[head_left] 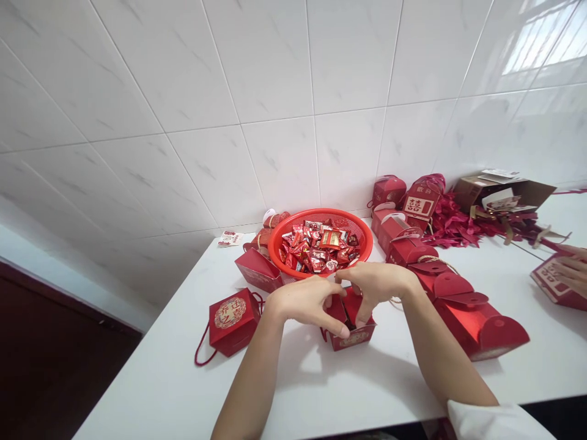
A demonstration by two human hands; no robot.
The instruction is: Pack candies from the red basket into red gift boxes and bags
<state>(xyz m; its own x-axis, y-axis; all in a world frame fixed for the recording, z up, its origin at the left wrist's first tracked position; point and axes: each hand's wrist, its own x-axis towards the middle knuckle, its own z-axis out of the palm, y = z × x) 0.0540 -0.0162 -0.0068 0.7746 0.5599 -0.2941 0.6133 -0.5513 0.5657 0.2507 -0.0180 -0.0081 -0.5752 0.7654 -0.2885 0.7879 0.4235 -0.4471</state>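
Observation:
Both my hands are on a small red gift box (pixel 352 340) with gold print, standing on the white table. My left hand (pixel 309 305) grips its left side and flap, the thumb along the near edge. From the right, my right hand (pixel 376 286) curls over the top, with its thumb pressed at the opening. A dark gap shows between the flaps; what lies inside is hidden. Just behind my hands is a red plastic basket (pixel 367 250) heaped with wrapped candies (pixel 316 244). To the left lies another red box (pixel 233 321) with a cord handle.
Several red boxes (pixel 477 315) stand in a row on the right. Behind them are dark pink ribbons (pixel 444 220) and an open cardboard box (pixel 541 194). At the right edge, another person's hand (pixel 573 269) touches a red box (pixel 553 284). A tiled wall (pixel 275 153) borders the table.

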